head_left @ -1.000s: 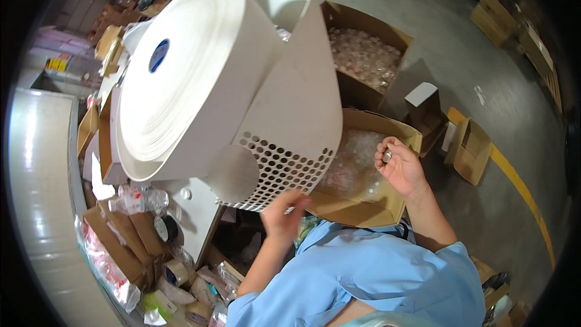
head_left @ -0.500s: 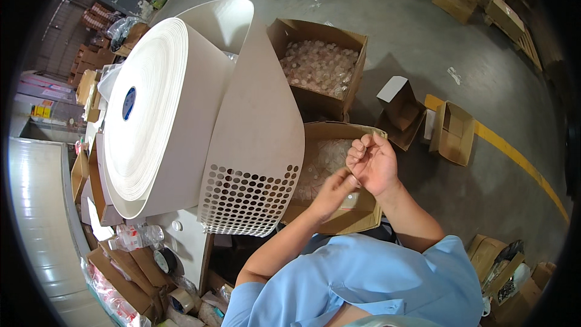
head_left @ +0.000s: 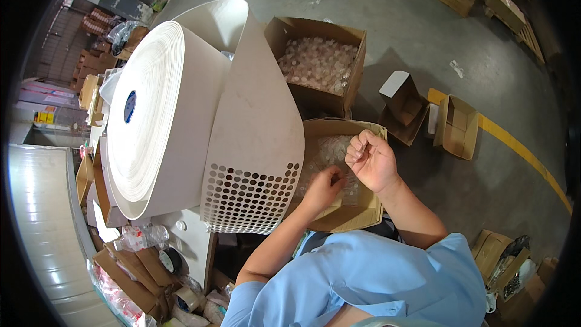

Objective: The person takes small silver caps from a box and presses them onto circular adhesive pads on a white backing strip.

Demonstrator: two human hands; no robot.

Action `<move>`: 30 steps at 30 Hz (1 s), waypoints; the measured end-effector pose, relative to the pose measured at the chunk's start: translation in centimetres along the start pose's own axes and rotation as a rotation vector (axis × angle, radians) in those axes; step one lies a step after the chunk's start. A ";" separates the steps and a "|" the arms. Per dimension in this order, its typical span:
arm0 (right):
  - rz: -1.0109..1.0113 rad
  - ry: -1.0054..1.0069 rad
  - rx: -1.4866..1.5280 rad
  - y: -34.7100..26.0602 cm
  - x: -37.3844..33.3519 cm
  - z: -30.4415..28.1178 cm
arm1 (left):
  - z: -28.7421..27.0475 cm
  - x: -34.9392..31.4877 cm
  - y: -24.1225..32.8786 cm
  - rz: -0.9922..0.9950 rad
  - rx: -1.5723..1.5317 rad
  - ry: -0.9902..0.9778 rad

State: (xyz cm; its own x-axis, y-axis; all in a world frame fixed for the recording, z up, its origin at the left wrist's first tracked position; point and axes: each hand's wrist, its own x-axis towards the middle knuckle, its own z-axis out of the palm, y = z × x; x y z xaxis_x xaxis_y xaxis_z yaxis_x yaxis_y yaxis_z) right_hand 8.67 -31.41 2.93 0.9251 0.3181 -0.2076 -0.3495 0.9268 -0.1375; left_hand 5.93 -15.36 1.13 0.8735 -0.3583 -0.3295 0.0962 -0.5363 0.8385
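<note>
Hands meet over an open cardboard box (head_left: 363, 212) of small clear pieces: left hand (head_left: 324, 186) pinched on something too small to identify, right hand (head_left: 370, 160) loosely curled just beside it. Working low over the box should catch drops.

light blue shirt (head_left: 369, 278) (apparently short-sleeved)

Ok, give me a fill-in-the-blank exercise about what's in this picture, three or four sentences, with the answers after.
1. Both hands, the left hand and the right hand, are over an open ____ box.
2. The strip hanging from the big white roll is punched with round ____.
3. The line painted on the floor is ____.
4. The person's shirt is light ____.

Missing words: cardboard; holes; yellow; blue
</note>
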 end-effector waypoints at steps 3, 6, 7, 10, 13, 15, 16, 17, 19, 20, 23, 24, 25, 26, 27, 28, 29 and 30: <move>0.025 -0.003 -0.027 -0.2 0.0 0.2 | 1.9 0.1 -1.4 0.274 0.332 0.194; 0.052 0.041 -0.024 -0.3 0.0 -0.3 | 2.7 0.9 -2.9 0.369 0.395 0.153; 0.055 0.041 -0.030 -0.5 -0.1 -0.2 | 2.6 0.8 -2.9 0.322 0.328 0.114; 0.059 0.043 -0.053 -0.7 -0.3 -0.4 | 1.6 0.2 -1.9 0.130 0.113 0.026; 0.065 0.031 -0.072 -0.6 -0.3 -0.4 | 0.9 -0.1 -0.5 0.003 -0.004 0.034; 0.077 0.005 -0.073 -0.4 -0.1 -0.7 | 1.7 0.6 -1.5 0.156 0.087 0.080; 0.081 0.008 -0.071 -0.4 -0.1 -0.6 | 2.3 1.0 -2.3 0.236 0.172 0.109; 0.085 0.010 -0.069 -0.3 -0.2 -0.4 | 3.0 1.2 -3.2 0.315 0.258 0.138; 0.090 0.016 -0.067 -0.4 -0.3 -0.4 | 3.3 1.3 -3.2 0.387 0.284 0.146; 0.093 0.018 -0.066 -0.4 -0.3 -0.5 | 3.2 1.1 -3.2 0.379 0.226 0.126; 0.096 0.008 -0.067 -0.7 -0.5 -0.7 | 1.0 -0.8 -0.1 0.152 0.004 0.085; 0.100 -0.001 -0.067 -0.6 -0.5 -0.7 | 0.2 -1.5 0.8 0.041 -0.075 0.077; 0.104 -0.010 -0.096 -0.6 -0.6 -0.7 | 0.1 -1.9 0.9 0.058 -0.205 0.145; 0.107 -0.018 -0.126 -0.5 -0.6 -0.6 | -0.5 -2.2 1.3 0.093 -0.176 0.166; 0.114 -0.027 -0.157 -0.4 -0.6 -0.6 | -1.3 -2.7 2.0 0.127 -0.149 0.191; 0.136 -0.043 -0.293 -0.4 -0.8 -0.6 | -1.9 -3.1 2.3 0.161 -0.121 0.215; 0.157 -0.058 -0.430 -0.5 -1.1 -0.5 | -2.1 -3.3 2.1 0.179 -0.112 0.237; 0.181 -0.079 -0.567 -0.4 -1.3 -0.2 | -2.4 -3.7 2.3 0.182 -0.150 0.282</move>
State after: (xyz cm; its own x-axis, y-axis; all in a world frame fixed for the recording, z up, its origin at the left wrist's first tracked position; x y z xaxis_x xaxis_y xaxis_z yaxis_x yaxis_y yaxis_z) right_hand 7.54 -32.26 3.03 0.8441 0.4951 -0.2060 -0.5072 0.6123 -0.6065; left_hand 4.04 -13.46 5.30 0.9780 -0.2014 -0.0534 -0.0226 -0.3574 0.9337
